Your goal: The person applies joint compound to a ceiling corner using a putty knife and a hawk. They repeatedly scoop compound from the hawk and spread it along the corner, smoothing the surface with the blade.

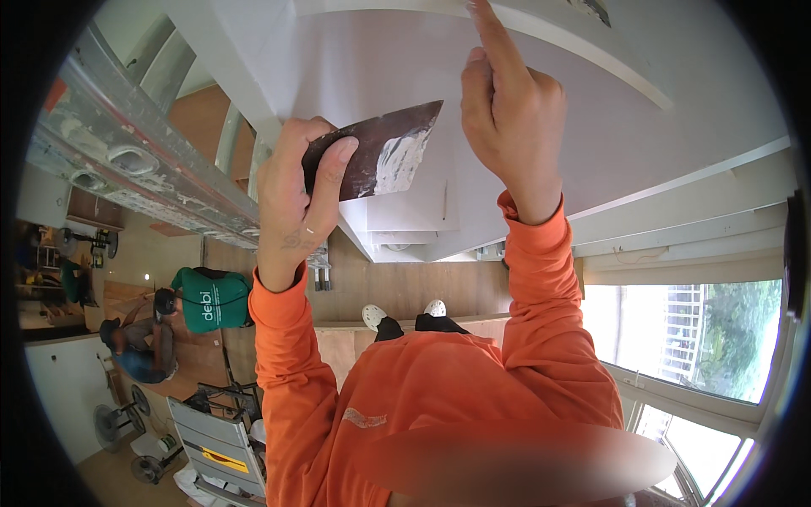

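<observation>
My left hand (291, 194) grips a dark, flat putty scraper (359, 156), thumb on its near face and fingers behind it. White putty (400, 164) is smeared along the blade's right end. Farther right, my right hand (517, 106) is raised with nothing visible in it. Its index finger stretches up to a white frame edge (583, 52) at the top of the view; the fingertip meets the picture's rim, so I cannot tell how firmly it touches. The other fingers look curled. Behind both hands is a pale panel (608, 127).
A putty-stained metal ladder (135, 160) slants along the left. Below, my shoes (373, 317) stand near a plank edge. At lower left are a person in a green shirt (211, 300), another seated person (139, 351), fans (118, 418) and a grey chair (215, 448). A window (684, 338) is at right.
</observation>
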Demonstrator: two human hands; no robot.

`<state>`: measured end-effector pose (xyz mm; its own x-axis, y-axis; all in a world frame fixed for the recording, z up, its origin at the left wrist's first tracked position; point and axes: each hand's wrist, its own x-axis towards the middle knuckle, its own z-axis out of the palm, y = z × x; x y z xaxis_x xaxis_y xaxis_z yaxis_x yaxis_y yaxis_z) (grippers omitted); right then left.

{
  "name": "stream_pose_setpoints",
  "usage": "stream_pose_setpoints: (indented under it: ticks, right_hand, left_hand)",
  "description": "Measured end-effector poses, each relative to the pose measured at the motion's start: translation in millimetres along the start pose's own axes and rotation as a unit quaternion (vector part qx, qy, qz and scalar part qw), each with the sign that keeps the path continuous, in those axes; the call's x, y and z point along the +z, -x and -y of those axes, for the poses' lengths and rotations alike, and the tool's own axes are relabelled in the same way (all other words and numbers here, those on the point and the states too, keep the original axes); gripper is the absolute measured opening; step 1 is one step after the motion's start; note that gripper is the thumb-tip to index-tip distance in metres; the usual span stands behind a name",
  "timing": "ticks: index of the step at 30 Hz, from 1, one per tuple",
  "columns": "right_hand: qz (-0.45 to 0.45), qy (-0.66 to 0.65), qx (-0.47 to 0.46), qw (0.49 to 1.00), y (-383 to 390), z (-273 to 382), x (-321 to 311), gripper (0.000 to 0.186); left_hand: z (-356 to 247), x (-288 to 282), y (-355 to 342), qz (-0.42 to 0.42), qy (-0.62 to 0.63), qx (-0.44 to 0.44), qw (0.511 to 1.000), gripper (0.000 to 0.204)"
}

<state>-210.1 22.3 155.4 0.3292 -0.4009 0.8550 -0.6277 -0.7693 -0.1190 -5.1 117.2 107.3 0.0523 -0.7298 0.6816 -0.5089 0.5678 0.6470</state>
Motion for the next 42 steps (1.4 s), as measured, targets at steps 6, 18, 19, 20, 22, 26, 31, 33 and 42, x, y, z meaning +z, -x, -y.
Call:
stream_pose_setpoints:
  ticks: [6,18,19,20,22,26,31,33,42]
  right_hand:
    - [0.042,-0.087,-0.02,0.995,17,-7,-2,0.044]
    - [-0.186,-0.06,0.069,0.978,50,-46,2,0.05]
    - [-0.18,-0.05,0.076,0.98,47,-47,-3,0.049]
    - [-0.176,-0.041,0.081,0.98,44,-47,-7,0.049]
    - [-0.167,-0.025,0.093,0.981,40,-48,-14,0.05]
    - [-0.127,0.067,0.097,0.985,35,-48,-19,0.054]
    - [-0.132,0.079,0.1,0.983,29,-33,-17,0.058]
    - [-0.117,0.088,0.094,0.985,27,-30,-18,0.058]
    - [-0.176,-0.017,0.004,0.984,45,-48,-4,0.068]
  left_hand:
    - [3,4,-2,-0.022,0.003,0.021,1.0,0.012]
    - [4,4,-3,-0.032,-0.013,0.027,0.999,0.013]
    - [4,4,-3,-0.032,-0.01,0.021,0.999,0.014]
    - [4,4,-2,-0.034,-0.011,0.017,0.999,0.014]
    - [5,4,-2,-0.036,-0.012,0.006,0.999,0.015]
    - [7,5,-1,-0.04,0.002,-0.003,0.999,0.017]
    - [8,5,0,-0.039,-0.009,0.005,0.999,0.018]
    - [8,6,0,-0.046,-0.007,0.011,0.999,0.018]
    - [7,6,-1,-0.049,-0.007,0.004,0.999,0.017]
